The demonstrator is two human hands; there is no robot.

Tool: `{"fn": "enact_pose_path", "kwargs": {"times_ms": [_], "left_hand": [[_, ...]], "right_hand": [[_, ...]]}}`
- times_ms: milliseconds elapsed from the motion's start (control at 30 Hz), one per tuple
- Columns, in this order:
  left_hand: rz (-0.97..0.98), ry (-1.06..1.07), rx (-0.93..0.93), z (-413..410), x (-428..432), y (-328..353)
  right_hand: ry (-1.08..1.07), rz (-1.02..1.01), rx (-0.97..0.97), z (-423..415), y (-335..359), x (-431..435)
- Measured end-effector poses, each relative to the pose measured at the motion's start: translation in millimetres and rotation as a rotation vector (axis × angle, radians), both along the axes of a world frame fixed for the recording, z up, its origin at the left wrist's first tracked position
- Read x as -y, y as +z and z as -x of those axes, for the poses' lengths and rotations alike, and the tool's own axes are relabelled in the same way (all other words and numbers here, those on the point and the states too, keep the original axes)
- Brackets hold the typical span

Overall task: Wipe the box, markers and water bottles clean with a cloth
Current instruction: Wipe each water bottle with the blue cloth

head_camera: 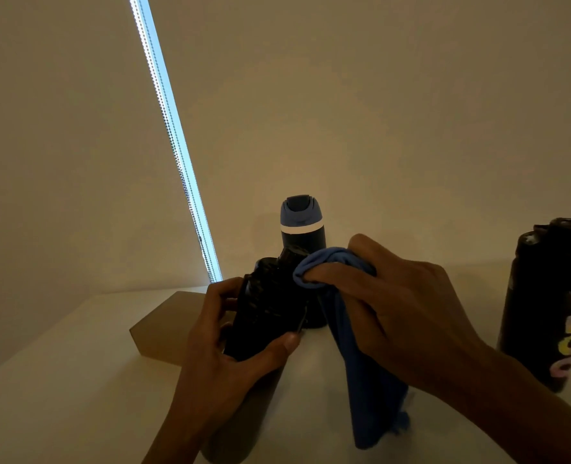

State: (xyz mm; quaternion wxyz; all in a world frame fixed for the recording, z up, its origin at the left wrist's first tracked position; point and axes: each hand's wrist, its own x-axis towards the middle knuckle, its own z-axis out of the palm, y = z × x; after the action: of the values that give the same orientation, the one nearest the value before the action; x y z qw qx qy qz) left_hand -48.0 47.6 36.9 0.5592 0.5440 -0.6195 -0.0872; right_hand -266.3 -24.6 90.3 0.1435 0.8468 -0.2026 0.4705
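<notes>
My left hand (223,349) grips a black water bottle (267,306), tilted with its cap end away from me. My right hand (394,303) holds a bunched blue cloth (367,380) against the bottle's upper right side; the rest of the cloth hangs down to the table. Behind them stands a dark bottle with a blue lid (300,222). A black bottle with coloured lettering (548,306) stands at the right. A brown cardboard box (167,323) lies behind my left hand. No markers are in view.
Everything stands on a pale table (59,396) set against a plain wall. A bright strip of window with a bead chain (173,135) runs diagonally at the left. The room is dim.
</notes>
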Motion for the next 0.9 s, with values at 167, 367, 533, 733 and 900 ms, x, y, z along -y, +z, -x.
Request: {"fn": "enact_pose_path", "kwargs": {"times_ms": [167, 367, 533, 733, 900], "left_hand": [[0.004, -0.015, -0.033, -4.5, 0.6, -0.4], [0.003, -0.023, -0.075, -9.6, 2.3, -4.5], [0.025, -0.036, -0.123, -5.7, -0.5, 2.2], [0.035, -0.032, -0.105, -3.0, 0.9, 0.1], [0.043, -0.052, -0.096, 0.8, -0.7, 1.3]], "right_hand": [[0.022, -0.049, 0.005, 1.2, -15.1, -2.7], [0.016, -0.057, 0.063, -7.0, -28.9, 10.1], [-0.089, -0.108, 0.144, 13.8, -42.4, 43.0], [-0.005, -0.037, 0.022, -6.5, -25.5, 13.9], [0.049, 0.002, 0.040, 3.7, -16.5, 14.8]]}}
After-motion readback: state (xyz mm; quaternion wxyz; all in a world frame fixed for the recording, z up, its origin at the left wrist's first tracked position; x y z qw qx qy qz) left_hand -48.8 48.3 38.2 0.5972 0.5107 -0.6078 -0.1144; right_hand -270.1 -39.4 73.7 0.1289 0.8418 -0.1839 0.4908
